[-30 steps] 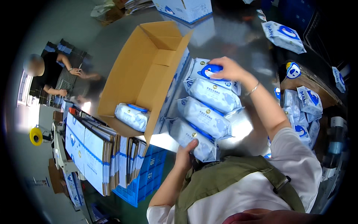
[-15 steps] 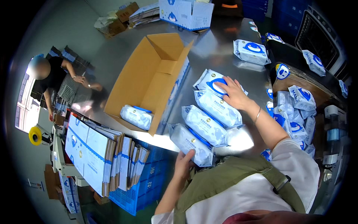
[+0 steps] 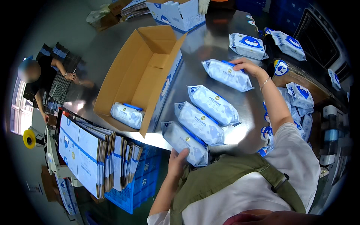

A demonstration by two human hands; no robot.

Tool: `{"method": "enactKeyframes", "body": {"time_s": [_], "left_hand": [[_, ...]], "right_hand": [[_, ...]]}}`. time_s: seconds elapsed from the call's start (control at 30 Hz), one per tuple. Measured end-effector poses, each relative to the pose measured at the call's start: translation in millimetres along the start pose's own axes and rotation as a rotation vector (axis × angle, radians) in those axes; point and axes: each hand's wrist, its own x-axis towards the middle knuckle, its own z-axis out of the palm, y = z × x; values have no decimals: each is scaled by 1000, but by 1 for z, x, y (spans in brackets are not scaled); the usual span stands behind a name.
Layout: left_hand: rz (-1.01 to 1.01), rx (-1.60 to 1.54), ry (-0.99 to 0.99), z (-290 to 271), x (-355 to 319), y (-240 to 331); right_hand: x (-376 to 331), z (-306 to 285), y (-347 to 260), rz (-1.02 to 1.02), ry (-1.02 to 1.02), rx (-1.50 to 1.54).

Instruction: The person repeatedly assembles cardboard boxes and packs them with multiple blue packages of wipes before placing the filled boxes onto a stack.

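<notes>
Several white-and-blue wipe packs lie in a row on the shiny metal table (image 3: 210,45). My right hand (image 3: 248,66) rests on the far end of the farthest pack (image 3: 227,75). My left hand (image 3: 177,163) touches the near end of the closest pack (image 3: 184,142) at the table's front edge. Two more packs (image 3: 213,105) (image 3: 198,123) lie between them. An open cardboard box (image 3: 144,75) stands to the left with one pack (image 3: 126,114) inside it.
Flat folded cartons (image 3: 93,157) stand in a blue crate (image 3: 138,187) at the lower left. More packs are piled at the right (image 3: 298,97) and far back (image 3: 249,45). Another person (image 3: 41,78) sits at the far left. A printed carton (image 3: 176,13) stands at the back.
My right hand has pushed the farthest pack away and to the right, opening a gap in the row. My left hand stays at the closest pack.
</notes>
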Motion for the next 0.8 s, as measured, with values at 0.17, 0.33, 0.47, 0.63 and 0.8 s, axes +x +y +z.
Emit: {"method": "enactKeyframes", "body": {"time_s": [0.17,0.33,0.47,0.63,0.8], "left_hand": [[-12,-17,105,6,12,0],[-6,-131,43,21,9,15],[302,25,53,55,-11,40],[760,173,109,64,-18,134],[1227,91,83,22,44,230]], "right_hand": [[-30,62,29,174,139,533],[-62,88,43,129,113,935],[-62,42,69,-426,95,1005],[-42,41,-115,-878,-163,1023],[117,19,-185,-1009,131,592]]}}
